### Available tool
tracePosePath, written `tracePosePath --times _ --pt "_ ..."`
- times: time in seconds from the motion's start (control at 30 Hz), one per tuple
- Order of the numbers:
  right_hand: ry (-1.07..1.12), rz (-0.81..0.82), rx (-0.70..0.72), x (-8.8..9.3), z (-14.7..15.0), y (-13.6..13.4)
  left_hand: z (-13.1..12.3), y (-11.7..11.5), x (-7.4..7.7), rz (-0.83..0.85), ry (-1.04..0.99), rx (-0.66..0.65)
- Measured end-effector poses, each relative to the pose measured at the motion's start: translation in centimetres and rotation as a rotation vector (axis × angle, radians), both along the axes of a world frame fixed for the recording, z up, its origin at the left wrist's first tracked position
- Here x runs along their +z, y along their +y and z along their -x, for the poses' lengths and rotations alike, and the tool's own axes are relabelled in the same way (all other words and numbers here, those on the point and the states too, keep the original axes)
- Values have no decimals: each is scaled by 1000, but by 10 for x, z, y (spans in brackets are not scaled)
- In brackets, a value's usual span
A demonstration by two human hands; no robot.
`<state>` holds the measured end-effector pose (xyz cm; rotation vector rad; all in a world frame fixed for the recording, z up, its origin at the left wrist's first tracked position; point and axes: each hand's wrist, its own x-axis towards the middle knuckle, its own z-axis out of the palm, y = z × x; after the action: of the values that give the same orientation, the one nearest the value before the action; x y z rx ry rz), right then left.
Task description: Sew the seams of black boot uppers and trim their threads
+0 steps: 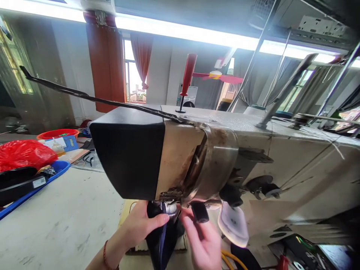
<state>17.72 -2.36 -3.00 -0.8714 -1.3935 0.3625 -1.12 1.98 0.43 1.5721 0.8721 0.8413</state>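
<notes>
A large sewing machine (180, 153) with a black end cover fills the middle of the view. Beneath its head, a dark piece of material (161, 243) with a bluish strip hangs toward me. My left hand (140, 223) grips the left side of this piece, thumb laid on top near the strip. On the other side, my right hand (202, 240) has its fingers bent up at the metal parts under the head, near a small black block (200, 212). What its fingertips hold, if anything, is hidden. The needle area is mostly out of sight.
A blue tray (60, 168) with a red plastic bag (26, 155) stands on the left of the table (64, 210). Behind it is an orange basin (57, 134). A red-handled screwdriver (189, 75) stands upright on the machine. A dark rod (84, 95) juts out leftward.
</notes>
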Motion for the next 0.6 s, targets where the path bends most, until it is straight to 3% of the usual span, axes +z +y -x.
tracePosePath --times 0.1,0.17,0.4,0.6 --pt "-639 -186 59 0 -2 3 4 -3 2 30 -20 -57" --pt "-782 -209 69 3 -6 6 5 -5 4 43 -18 -81" --pt "-939 -115 33 12 -11 7 0 -3 7 18 -34 -135" --pt "-909 -45 -27 11 -7 10 -1 3 2 19 -38 -109"
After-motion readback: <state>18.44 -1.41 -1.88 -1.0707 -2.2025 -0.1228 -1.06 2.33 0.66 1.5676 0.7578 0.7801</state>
